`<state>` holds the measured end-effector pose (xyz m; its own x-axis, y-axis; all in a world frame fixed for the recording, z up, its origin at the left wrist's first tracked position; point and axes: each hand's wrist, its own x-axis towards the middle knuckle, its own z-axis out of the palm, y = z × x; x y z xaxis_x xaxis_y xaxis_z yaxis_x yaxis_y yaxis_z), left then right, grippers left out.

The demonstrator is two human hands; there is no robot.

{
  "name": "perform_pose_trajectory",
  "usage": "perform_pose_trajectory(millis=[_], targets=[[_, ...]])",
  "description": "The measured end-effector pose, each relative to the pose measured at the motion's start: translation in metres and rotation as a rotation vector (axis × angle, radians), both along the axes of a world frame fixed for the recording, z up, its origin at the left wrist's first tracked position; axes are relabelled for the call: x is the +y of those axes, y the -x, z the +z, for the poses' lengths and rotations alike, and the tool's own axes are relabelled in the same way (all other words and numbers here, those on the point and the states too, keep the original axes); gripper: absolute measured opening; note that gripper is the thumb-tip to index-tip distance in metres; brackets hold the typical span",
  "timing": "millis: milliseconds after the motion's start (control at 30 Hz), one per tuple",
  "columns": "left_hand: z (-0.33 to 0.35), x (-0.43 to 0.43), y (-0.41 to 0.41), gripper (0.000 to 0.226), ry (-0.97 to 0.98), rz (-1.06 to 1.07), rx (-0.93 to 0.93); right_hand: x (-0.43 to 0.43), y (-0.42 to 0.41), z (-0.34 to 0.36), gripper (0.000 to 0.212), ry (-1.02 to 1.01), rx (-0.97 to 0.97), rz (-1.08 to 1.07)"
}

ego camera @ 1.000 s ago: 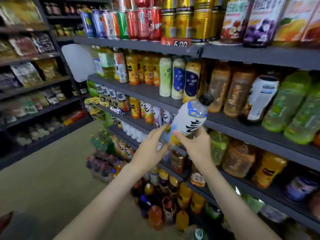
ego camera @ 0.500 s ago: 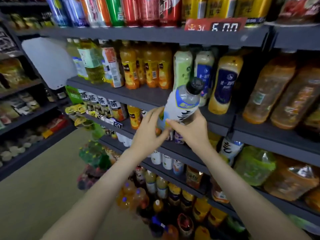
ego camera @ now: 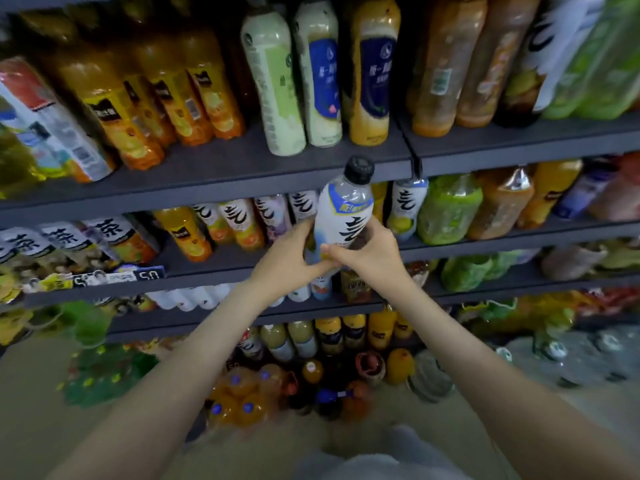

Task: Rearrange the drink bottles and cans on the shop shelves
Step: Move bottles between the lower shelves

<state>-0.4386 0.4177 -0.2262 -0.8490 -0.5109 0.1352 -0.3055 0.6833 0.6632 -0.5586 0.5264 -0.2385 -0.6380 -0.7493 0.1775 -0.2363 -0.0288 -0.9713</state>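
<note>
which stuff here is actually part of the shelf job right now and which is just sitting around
In the job:
white bottle
left hand and right hand, both holding it
matching bottles on the shelf behind it

Just there:
orange juice bottles
green bottles
price tag
floor bottles

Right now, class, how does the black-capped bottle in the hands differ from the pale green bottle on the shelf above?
The black-capped bottle is held in the air; the pale green bottle stands on a shelf. Black-capped bottle: white label, black script; pale green bottle: green label.
</note>
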Motion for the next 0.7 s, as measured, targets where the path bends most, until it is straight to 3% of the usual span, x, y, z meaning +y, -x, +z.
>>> perform_pose_trajectory(millis=[67, 133, 267, 533, 700], targets=[[-0.026, 0.000, 0.010, 0.078, 0.038, -0.036, -0.069, 0.018, 0.007, -0.017, 0.049, -0.032, -0.016, -0.080], [-0.051, 0.004, 0.027, 0.069, 0.083, -0.004, -0.083, 0.033, 0.017, -0.032, 0.046, -0.056, -0.031, -0.174], [-0.091, 0.018, 0.077, 0.049, 0.051, 0.205, 0.086, 0.051, 0.048, -0.061, 0.039, -0.038, -0.058, -0.378], [-0.148, 0.009, 0.197, 0.071, -0.159, 0.430, 0.382, 0.050, 0.108, -0.106, 0.042, 0.092, 0.021, -0.506], [-0.164, -0.005, 0.233, 0.080, -0.114, 0.606, 0.431, 0.038, 0.121, -0.128, 0.041, 0.176, 0.026, -0.498]])
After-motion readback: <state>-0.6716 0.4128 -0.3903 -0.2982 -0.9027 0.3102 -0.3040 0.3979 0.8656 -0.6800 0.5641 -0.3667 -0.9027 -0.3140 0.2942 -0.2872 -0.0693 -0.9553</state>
